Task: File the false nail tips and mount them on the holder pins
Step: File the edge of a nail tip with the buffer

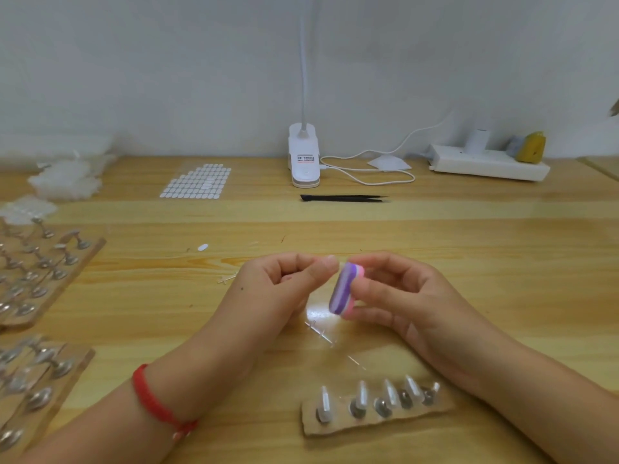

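Note:
My right hand [395, 293] grips a small purple and pink filing block [343, 291] between thumb and fingers, held upright above the table. My left hand [288, 276] pinches a small clear nail tip [331, 261] against the top of the block; the tip is mostly hidden by my fingertips. In front of me lies a cardboard strip holder [338, 426] with several metal pins, and clear nail tips [361, 393] stand on them. A thin clear plastic sprue [321, 329] lies on the table under my hands.
Two more cardboard holders with several pins lie at the left [77, 262] and lower left [70, 373]. A sheet of adhesive tabs [197, 180], black tweezers [345, 198], a clip lamp [303, 155] with its cable, a white power strip [489, 162] and bags of nail tips [63, 179] stand further back.

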`<state>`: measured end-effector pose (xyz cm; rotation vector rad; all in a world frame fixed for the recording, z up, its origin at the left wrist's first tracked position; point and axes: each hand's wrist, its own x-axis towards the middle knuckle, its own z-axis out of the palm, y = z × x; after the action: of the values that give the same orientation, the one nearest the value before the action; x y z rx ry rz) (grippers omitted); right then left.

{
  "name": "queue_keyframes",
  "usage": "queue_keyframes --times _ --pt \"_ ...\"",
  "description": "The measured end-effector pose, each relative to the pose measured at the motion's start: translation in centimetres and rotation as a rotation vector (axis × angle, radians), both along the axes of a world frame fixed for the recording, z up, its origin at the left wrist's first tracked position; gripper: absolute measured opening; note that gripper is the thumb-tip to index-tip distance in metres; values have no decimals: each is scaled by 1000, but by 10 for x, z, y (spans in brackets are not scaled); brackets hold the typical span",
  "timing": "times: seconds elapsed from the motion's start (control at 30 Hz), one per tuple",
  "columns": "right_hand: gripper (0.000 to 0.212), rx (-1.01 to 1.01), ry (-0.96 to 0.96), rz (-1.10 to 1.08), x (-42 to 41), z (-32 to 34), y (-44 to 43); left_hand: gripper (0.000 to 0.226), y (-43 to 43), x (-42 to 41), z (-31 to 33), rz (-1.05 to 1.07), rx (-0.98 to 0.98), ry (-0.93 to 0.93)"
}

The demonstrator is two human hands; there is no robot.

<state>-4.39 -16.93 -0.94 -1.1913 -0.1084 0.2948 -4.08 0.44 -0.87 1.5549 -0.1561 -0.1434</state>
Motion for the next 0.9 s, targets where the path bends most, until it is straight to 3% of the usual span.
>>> queue_keyframes --times 0.1,0.23,0.9 --pt "24 121 58 -89 4 -2 -5 29 -2 -1 -1 -19 43 -38" --pt "23 -14 -27 -23 0 0 -1 31 -1 0 -3 -11 24 -41" --pt "14 76 37 -65 2 0 -6 31 0 0 -2 -61 46 -29"
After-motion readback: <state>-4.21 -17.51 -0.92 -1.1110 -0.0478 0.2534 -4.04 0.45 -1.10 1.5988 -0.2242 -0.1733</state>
